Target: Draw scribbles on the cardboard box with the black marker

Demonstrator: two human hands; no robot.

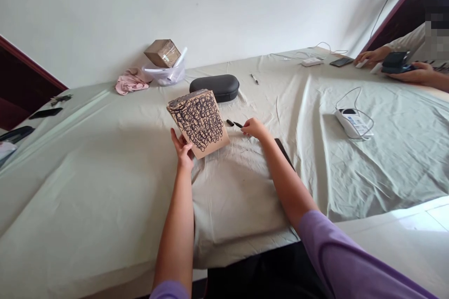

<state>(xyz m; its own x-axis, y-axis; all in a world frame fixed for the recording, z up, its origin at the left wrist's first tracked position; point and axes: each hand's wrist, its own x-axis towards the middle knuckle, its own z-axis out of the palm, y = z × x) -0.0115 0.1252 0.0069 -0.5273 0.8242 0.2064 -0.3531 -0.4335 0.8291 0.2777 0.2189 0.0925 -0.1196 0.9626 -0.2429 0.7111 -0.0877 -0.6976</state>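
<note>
The head view shows one table draped in a pale green cloth (pixel 87 182). The left hand (pixel 183 148) grips the lower left corner of one cardboard box (pixel 199 123), fingers closed on it, tilting it up from the cloth so its face, covered in black scribbled loops, is turned toward the camera. The right hand (pixel 254 128) lies just right of the box with fingers curled around the end of one black marker (pixel 234 124), whose tip points toward the box and rests on the cloth.

Behind the scribbled box lies one dark oval case (pixel 215 87). Farther back near the wall stand one small taped carton (pixel 162 53) atop one clear plastic bag (pixel 167 74), with one pink cloth (pixel 131 82) beside them. One pen (pixel 254 79) lies right of the case. One white device (pixel 352 122) with a looped cable sits at the right. One dark flat object (pixel 284 153) peeks out under the right forearm.

At the far right corner, another person's two hands (pixel 414 74) rest on the table, one holding a dark phone (pixel 395 61).
</note>
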